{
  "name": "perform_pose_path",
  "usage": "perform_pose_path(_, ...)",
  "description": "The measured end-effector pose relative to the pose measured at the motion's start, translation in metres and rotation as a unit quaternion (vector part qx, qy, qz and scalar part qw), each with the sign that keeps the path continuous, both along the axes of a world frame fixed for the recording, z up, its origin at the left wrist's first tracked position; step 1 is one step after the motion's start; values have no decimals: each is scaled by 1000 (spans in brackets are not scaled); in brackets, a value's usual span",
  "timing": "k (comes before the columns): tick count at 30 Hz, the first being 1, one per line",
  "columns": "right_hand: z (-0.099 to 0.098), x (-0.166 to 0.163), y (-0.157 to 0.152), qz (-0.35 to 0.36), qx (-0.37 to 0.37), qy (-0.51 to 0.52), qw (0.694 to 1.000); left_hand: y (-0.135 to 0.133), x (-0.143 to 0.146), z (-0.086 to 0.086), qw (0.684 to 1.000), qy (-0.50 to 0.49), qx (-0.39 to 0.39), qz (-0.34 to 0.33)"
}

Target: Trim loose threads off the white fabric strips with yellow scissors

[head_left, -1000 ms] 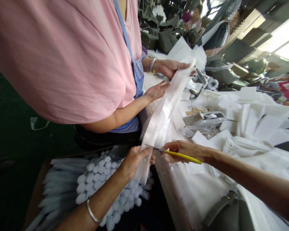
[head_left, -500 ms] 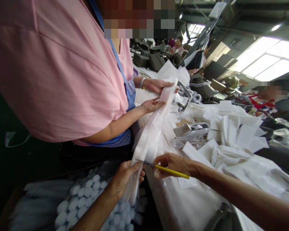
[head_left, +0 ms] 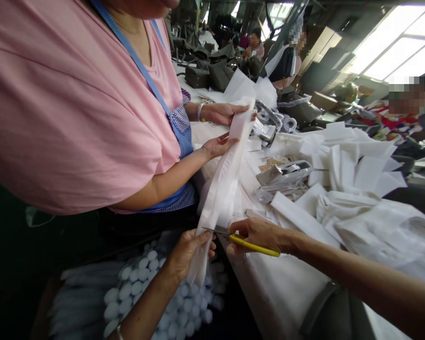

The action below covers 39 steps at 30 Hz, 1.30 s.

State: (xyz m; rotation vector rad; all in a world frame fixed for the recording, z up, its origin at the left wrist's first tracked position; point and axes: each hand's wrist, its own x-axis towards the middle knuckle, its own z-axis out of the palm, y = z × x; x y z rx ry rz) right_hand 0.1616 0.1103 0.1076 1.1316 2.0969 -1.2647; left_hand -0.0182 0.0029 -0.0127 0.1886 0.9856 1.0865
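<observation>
A long strip of thin, translucent white plastic sheeting (head_left: 222, 189) stretches between me and a co-worker. My left hand (head_left: 189, 252) pinches its lower part, and the end dangles below my fingers. My right hand (head_left: 253, 236) grips yellow-handled scissors (head_left: 257, 246). Their blades lie across the strip just above my left fingers; whether they are cutting it I cannot tell. Farther up, the co-worker's two hands (head_left: 219, 144) hold the strip's other end.
Under my left arm is a stack of white rolls (head_left: 127, 283), ends toward me. White foam sheets (head_left: 350, 165) and small wrapped metal parts (head_left: 283, 172) cover the white-covered table (head_left: 269, 283). Dark grey bags (head_left: 212, 73) are piled behind. The co-worker in a pink shirt (head_left: 102, 118) stands close on the left.
The view has shifted a little, so the surroundings sit differently. My hands, the scissors and the co-worker's hands keep nearly the same places along the strip.
</observation>
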Motion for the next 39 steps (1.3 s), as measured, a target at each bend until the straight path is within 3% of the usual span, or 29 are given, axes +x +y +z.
perform_pose_path(9, 14, -5, -20, -38, 54, -8, 998, -3, -5, 11, 1000, 25, -10, -15)
perform_pose_path(14, 11, 0, -25, -46, 67, -1, 997, -5, -5, 14, 999, 34, -24, -17)
perform_pose_path(39, 12, -1, -22, -63, 58, 6, 996, -5, -3, 5, 998, 47, -32, 3)
